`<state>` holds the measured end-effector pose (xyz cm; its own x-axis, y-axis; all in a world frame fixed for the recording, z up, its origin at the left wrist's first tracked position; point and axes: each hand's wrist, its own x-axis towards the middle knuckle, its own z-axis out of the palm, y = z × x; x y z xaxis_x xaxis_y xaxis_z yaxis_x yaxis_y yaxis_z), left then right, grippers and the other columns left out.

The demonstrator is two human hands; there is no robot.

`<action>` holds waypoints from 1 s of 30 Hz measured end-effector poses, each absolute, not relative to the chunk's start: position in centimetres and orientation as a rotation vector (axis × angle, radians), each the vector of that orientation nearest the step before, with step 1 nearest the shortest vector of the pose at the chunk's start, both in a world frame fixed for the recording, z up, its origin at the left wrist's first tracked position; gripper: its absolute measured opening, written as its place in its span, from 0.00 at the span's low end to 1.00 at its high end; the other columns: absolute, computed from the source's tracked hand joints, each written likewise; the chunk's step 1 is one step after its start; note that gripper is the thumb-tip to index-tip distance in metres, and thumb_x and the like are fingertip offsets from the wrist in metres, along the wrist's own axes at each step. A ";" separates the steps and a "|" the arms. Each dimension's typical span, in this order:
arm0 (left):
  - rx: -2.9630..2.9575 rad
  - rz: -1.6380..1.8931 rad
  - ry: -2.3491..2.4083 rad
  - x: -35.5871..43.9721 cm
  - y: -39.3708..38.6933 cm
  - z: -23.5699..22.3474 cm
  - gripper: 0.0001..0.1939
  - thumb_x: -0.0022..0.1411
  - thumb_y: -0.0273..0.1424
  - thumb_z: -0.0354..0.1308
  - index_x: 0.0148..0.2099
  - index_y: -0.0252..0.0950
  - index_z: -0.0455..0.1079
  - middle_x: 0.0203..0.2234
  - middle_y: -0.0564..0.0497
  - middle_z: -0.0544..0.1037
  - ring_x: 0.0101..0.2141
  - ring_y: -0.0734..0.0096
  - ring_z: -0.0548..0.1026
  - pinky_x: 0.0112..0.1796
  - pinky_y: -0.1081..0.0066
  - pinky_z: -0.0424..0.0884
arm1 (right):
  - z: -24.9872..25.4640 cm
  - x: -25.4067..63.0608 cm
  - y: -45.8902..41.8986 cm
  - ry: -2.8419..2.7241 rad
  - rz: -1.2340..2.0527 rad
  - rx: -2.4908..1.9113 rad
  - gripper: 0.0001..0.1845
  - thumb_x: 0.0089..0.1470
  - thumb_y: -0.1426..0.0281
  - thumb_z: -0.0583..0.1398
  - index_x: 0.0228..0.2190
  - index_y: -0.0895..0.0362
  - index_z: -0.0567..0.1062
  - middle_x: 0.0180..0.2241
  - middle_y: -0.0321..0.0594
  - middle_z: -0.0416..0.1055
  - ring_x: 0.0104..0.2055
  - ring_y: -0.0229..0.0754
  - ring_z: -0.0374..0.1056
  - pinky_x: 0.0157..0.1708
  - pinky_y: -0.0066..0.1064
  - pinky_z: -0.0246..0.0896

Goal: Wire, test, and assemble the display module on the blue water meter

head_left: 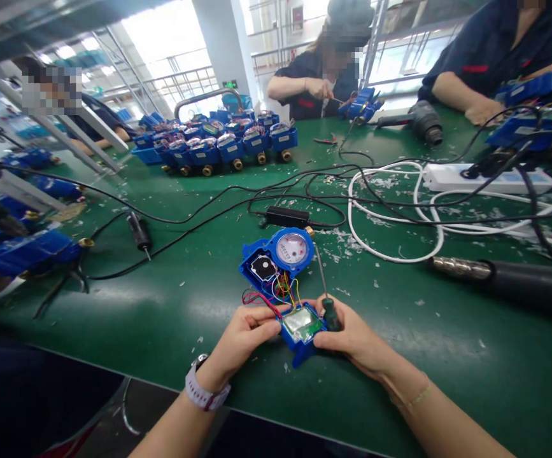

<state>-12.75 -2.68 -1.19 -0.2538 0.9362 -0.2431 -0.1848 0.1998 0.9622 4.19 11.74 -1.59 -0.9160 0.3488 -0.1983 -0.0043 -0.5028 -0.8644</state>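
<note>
A blue water meter (280, 257) lies opened on the green table (161, 305), its round dial facing up. Coloured wires (283, 291) run from it to a blue cover with a circuit board (302, 327). My left hand (244, 337) pinches the cover's left side. My right hand (352, 337) grips the cover's right side and also holds a dark-handled screwdriver (326, 289), whose shaft points up and away.
Black and white cables (390, 197) and plastic chips are scattered across the table. A white power strip (486, 181) and a black heat tool (505, 280) lie at right. Several blue meters (230, 149) stand at the back. Other people work around the table.
</note>
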 end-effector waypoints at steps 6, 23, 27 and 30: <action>0.679 1.409 1.451 -12.2 -2.3 -2.1 0.22 0.58 0.46 0.61 0.41 0.30 0.79 0.31 0.45 0.83 0.34 0.60 0.78 0.42 0.64 0.72 | -1.9 4.2 11.8 -1.334 2.592 -0.598 0.31 0.34 0.61 0.76 0.31 0.55 0.62 0.32 0.32 0.68 0.23 0.30 0.56 0.18 0.21 0.45; 1.181 0.929 1.021 -13.4 0.1 -0.1 0.49 0.46 0.47 0.71 0.67 0.39 0.57 0.57 0.42 0.71 0.58 0.49 0.68 0.60 0.55 0.60 | -0.6 5.5 13.0 -1.873 2.348 -0.397 0.26 0.42 0.63 0.74 0.33 0.54 0.64 0.36 0.34 0.67 0.38 0.40 0.63 0.36 0.28 0.59; 1.173 0.952 0.934 -13.0 0.5 -1.2 0.51 0.45 0.40 0.74 0.67 0.39 0.55 0.56 0.41 0.72 0.58 0.50 0.68 0.60 0.54 0.59 | -0.2 5.6 13.2 -1.945 2.274 -0.360 0.24 0.44 0.64 0.73 0.34 0.55 0.65 0.36 0.33 0.66 0.38 0.40 0.63 0.39 0.29 0.62; 1.192 0.978 0.913 -12.9 0.5 -1.2 0.50 0.45 0.35 0.74 0.67 0.40 0.55 0.57 0.43 0.70 0.57 0.50 0.69 0.59 0.55 0.61 | 0.0 5.6 13.4 -1.978 2.236 -0.320 0.20 0.47 0.65 0.71 0.34 0.55 0.66 0.36 0.34 0.66 0.43 0.42 0.64 0.48 0.34 0.60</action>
